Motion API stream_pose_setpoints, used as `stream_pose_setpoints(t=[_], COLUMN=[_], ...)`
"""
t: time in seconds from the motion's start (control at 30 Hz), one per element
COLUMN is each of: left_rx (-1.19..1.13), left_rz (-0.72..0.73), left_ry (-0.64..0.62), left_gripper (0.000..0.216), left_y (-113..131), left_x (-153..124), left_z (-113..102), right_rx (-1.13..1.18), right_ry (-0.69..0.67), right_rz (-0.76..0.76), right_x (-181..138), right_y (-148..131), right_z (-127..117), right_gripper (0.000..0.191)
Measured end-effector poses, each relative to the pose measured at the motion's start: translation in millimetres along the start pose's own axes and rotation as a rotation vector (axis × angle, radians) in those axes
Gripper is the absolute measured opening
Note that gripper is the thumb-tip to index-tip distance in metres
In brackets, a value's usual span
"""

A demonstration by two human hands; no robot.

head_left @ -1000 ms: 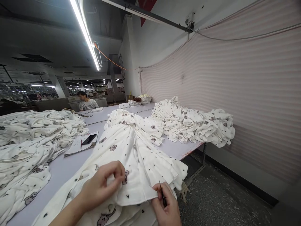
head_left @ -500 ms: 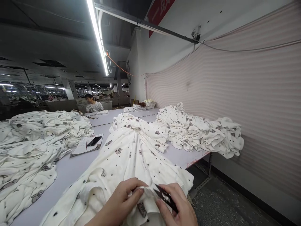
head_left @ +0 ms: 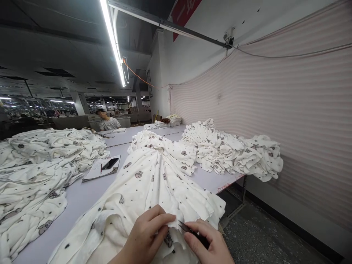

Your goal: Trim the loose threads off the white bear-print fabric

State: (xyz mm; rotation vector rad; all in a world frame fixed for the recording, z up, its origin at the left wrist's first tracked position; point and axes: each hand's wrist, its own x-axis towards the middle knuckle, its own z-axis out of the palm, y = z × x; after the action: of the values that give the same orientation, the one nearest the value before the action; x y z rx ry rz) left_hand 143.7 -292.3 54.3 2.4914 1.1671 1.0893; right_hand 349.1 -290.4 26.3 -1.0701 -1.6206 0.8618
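A white garment (head_left: 145, 190) printed with small animal faces and dark dots lies spread along the table in front of me, gathered into folds toward its far end. My left hand (head_left: 150, 233) pinches an edge of this garment near the bottom of the view. Black thread snips (head_left: 196, 234) are gripped in my right hand (head_left: 210, 244); their points reach the pinched edge, close beside my left fingertips. The blades now look nearly closed. My fingers hide part of the cloth edge.
On the left is a large heap of matching cloth (head_left: 44, 172). A notebook (head_left: 92, 170) with a phone (head_left: 110, 163) and pen lies beside it. Another heap (head_left: 233, 150) overhangs the table's right edge. A person (head_left: 110, 123) is at the far end, near folded stacks (head_left: 174, 120).
The snips' blades, spread apart earlier, have come together at the cloth edge. My left hand has shifted slightly and its index finger is stretched further over the edge.
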Motion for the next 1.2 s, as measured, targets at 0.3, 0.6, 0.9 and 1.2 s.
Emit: stream_pose_setpoints(t=[0.3,0.6,0.9,1.2], left_rx=[-0.076,-0.085,-0.152,-0.517], left_rz=[-0.048,-0.063,-0.224,-0.617], left_ry=[0.011,0.003,0.01,-0.087], left_gripper=[0.031,0.03,0.019,0.03], left_y=[2.1,5.7,9.9,4.4], left_x=[1.5,2.6,10.1,22.7], left_z=[-1.9,-3.2,-11.1,-14.1], right_rx=[-0.037,-0.071,-0.096,0.048], right_ry=[-0.057,-0.122,0.176,0.273], right_rz=[-0.019,-0.058,-0.086,-0.141], right_x=[-1.9,0.7,-3.3,12.8], right_y=[-6.8,-17.7,2.9,-4.9], right_z=[-7.0,-2.7,26.1,28.2], right_gripper=[0.023,0.021,0.021,0.018])
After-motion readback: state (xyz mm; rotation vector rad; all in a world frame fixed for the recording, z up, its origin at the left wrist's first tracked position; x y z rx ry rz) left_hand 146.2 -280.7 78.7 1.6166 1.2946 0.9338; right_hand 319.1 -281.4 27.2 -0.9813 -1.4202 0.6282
